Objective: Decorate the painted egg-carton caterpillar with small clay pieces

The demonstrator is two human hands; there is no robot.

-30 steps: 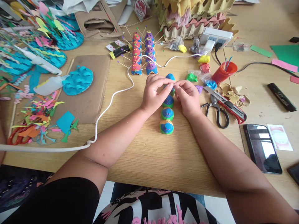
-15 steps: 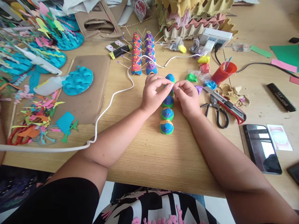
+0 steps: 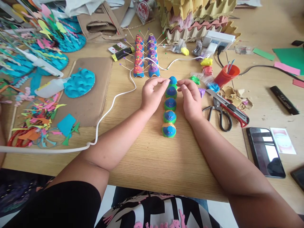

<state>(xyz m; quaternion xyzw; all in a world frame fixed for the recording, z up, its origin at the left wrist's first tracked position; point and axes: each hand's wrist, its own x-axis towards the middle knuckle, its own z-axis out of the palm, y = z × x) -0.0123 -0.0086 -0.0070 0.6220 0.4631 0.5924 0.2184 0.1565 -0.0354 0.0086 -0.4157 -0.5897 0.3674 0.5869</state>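
Centre: domes (image 3: 170, 103), probably light and easily dented; best held by their sides. Fingers (image 3: 163, 85) curled near-pinching; whether grasping anything, I cannot tell.

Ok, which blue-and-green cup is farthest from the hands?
The front cup, at the row's near end; the other four cups sit closer to left hand and right hand.

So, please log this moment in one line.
left hand: left of figures; right hand: right of figures, apart from left hand; grasps: unclear; cutter: right of right hand
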